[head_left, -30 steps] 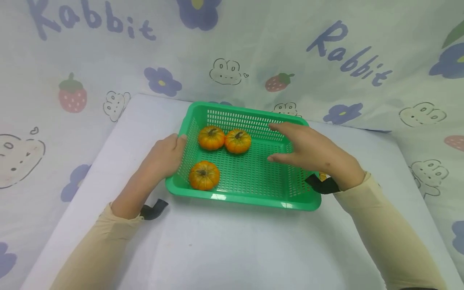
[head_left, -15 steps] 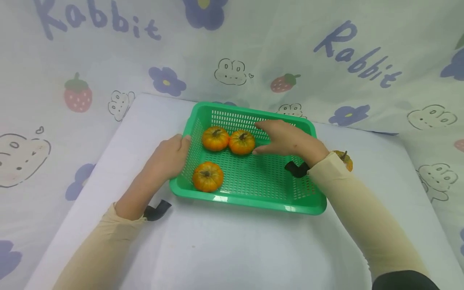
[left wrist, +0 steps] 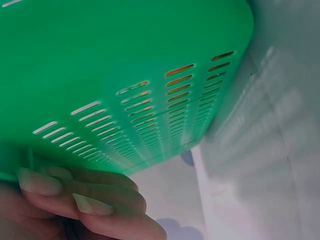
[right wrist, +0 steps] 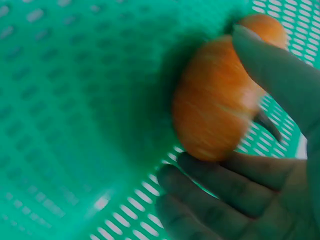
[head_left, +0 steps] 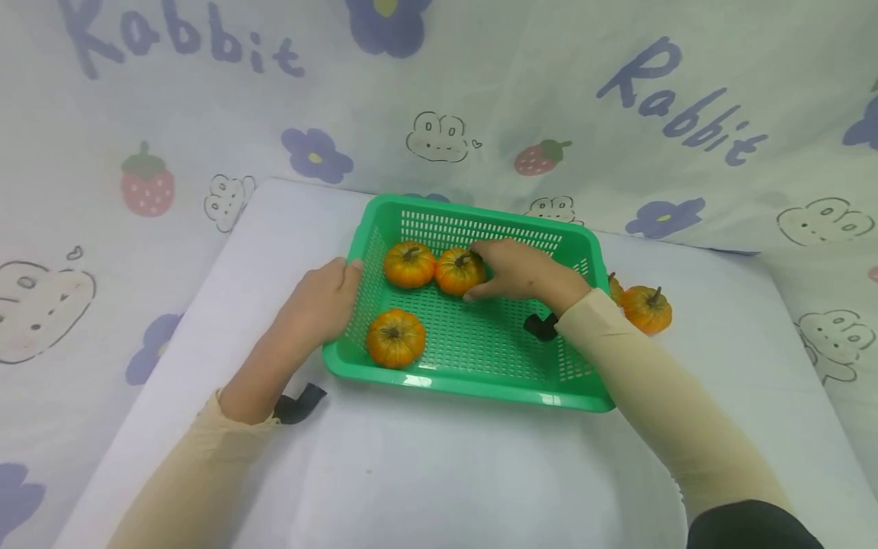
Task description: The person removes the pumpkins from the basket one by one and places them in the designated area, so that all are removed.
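Note:
In the head view, a green plastic basket [head_left: 473, 385] stands on the white table with three small orange pumpkins inside. My left hand [head_left: 321, 301] grips its left rim, fingertips [left wrist: 92, 206] curled under the edge in the left wrist view. My right hand [head_left: 517, 271] reaches into the basket around the middle pumpkin [head_left: 456, 273]. In the right wrist view, the thumb lies along one side of that pumpkin and the fingers [right wrist: 220, 192] along the other. A second pumpkin [head_left: 409, 265] sits right beside it. The third pumpkin [head_left: 395, 338] lies at the front left corner.
Outside the basket, to its right, a pumpkin [head_left: 647, 309] rests on the table [head_left: 480, 473]. Another pumpkin [head_left: 615, 288] beside it is partly hidden behind the right sleeve and the basket. A patterned cloth [head_left: 439, 76] hangs behind the table.
My right hand has moved left and inward from the basket's right side to the middle pumpkin. Its withdrawal uncovers the pumpkins right of the basket. The left hand keeps its hold.

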Available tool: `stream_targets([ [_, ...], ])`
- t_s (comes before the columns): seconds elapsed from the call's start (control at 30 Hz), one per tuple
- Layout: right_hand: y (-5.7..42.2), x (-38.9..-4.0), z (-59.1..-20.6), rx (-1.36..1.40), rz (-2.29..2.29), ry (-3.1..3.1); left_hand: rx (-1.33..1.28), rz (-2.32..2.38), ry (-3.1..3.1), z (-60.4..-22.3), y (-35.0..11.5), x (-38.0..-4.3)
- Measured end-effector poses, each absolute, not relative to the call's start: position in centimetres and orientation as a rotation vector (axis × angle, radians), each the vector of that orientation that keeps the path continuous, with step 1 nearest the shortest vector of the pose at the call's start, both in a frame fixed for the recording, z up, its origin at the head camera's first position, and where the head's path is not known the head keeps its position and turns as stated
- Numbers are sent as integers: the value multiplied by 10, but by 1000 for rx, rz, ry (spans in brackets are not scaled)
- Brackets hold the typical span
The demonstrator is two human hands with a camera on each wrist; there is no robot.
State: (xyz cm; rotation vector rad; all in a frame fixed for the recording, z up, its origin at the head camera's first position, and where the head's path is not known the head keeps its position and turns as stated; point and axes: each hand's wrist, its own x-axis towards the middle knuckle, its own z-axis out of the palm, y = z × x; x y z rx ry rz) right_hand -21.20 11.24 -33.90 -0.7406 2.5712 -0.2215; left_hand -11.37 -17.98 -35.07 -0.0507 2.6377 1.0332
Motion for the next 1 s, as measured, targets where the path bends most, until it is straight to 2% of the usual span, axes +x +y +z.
stream_targets([
  [1.0,112,-212,-345,-717,-285,2595,-46,1062,2645,-354,-181,-113],
])
